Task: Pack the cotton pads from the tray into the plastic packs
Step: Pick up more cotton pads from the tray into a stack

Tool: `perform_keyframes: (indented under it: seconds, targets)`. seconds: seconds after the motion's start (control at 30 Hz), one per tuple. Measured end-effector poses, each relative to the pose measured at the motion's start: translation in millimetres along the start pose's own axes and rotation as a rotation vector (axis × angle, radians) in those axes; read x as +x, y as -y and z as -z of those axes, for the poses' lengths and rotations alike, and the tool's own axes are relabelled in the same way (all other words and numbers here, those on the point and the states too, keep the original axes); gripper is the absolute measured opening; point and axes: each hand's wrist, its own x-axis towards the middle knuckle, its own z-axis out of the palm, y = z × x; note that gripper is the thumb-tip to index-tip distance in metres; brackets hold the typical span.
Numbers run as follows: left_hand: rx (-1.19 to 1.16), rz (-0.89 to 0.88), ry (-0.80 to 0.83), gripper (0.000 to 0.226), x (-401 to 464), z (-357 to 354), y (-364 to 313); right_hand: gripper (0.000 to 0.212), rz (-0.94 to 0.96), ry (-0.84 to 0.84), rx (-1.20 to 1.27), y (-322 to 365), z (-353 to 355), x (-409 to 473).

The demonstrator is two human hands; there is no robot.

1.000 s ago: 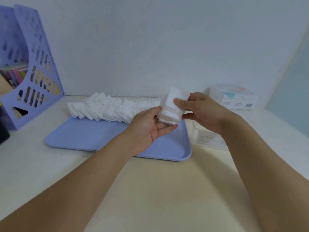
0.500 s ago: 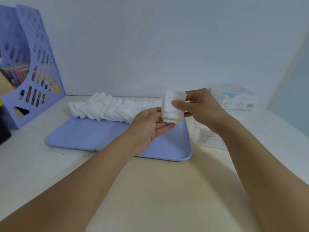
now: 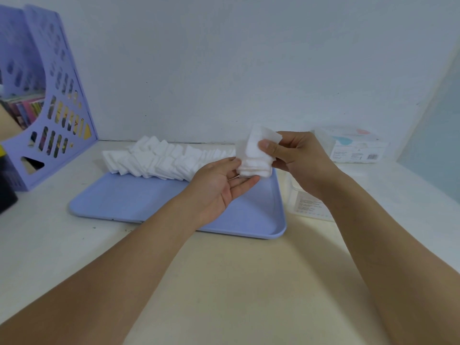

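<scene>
The right hand (image 3: 298,160) pinches a small stack of cotton pads (image 3: 254,158) above the far right corner of the blue tray (image 3: 154,205), its thumb pressed on the front of the stack and its other fingers curled round behind it. The left hand (image 3: 219,185) lies palm up just below, its fingers (image 3: 245,184) straight and relaxed, their tips touching the underside of the stack. The stack stands roughly upright, its top pads fanned a little apart. A long row of loose cotton pads (image 3: 159,159) leans in an overlapping line along the far edge of the tray, running from its far left corner toward the hands. The tray sits on the pale counter (image 3: 224,282), near the back wall. Just beside the tray's right edge stands a clear plastic pack (image 3: 308,202) with printed text on its side, partly hidden by the right wrist; what it holds cannot be told. Farther back, near the right rear corner of the counter, lies a second plastic pack (image 3: 353,148) with pink and blue marks on top. At the left edge of the counter stands a purple file holder (image 3: 49,100) with coloured books inside.
</scene>
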Motion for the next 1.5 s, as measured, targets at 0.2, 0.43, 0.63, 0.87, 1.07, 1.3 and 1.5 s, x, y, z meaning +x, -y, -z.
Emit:
perform_keyframes:
  seconds: [0.2, 0.43, 0.63, 0.87, 1.07, 1.3, 1.5]
  targets:
    - [0.107, -0.056, -0.031, 0.02, 2, 2, 2, 0.016, -0.038, 0.029, 0.044, -1, -2, -1]
    - [0.218, -0.108, -0.111, 0.02, 4, 2, 6, 0.017, 0.07, -0.075, 0.005, 9, 4, 2]
    - [0.312, -0.105, -0.078, 0.026, 2, 2, 7, 0.015, 0.043, 0.101, -0.142, 9, 0, -2]
    - [0.271, -0.09, -0.039, 0.027, 0, 0, 7, 0.019, 0.025, 0.062, -0.172, 4, -3, -2]
    - [0.145, -0.059, -0.015, 0.024, -1, -4, 4, 0.008, 0.028, 0.014, -0.153, 6, -4, -3]
    - [0.252, -0.077, -0.03, 0.025, 1, 0, 7, 0.012, -0.008, -0.037, -0.117, 7, -6, -4]
    - [0.23, -0.087, -0.07, 0.03, 0, 0, 6, 0.018, -0.058, -0.118, 0.033, 18, 9, -1]
